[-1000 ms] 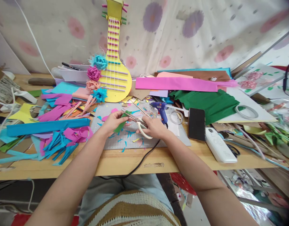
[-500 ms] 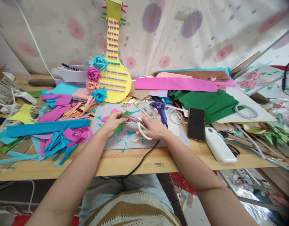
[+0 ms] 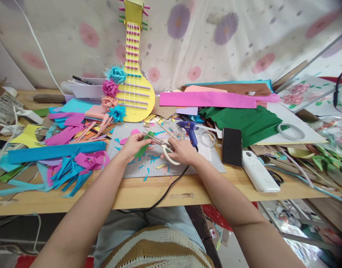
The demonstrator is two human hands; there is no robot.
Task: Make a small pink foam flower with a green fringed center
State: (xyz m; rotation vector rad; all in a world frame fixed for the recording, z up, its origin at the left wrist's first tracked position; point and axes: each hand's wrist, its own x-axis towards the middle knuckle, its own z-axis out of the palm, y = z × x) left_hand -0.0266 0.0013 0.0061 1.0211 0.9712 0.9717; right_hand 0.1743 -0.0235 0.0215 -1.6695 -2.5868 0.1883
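Item one: my left hand (image 3: 134, 143), its grip pinched on a green strip (image 3: 143, 148), which hung tilted just above the grey mat (image 3: 207, 163) at the middle of the surface (image 3: 137, 193). Item two: my right hand (image 3: 182, 150), its grip closed through the white handles of the scissors (image 3: 163, 144); the blades pointed left and met the strip's upper end, though I could not tell how far apart they stood. The mat carried small blue, pink and green scraps (image 3: 152, 159) under and around both hands. Just behind my right hand lay a blue glue gun (image 3: 189, 128), its black cord (image 3: 167, 190) running off the front edge. To the right, near each other: a dark phone (image 3: 232, 147) and a white remote (image 3: 258, 171). Farther back: a folded green sheet (image 3: 245, 123), a long pink roll (image 3: 207, 99), and a yellow paper guitar (image 3: 135, 95) propped against the flowered cloth. To the left: a blue roll (image 3: 54, 150) among cut pink and blue paper.
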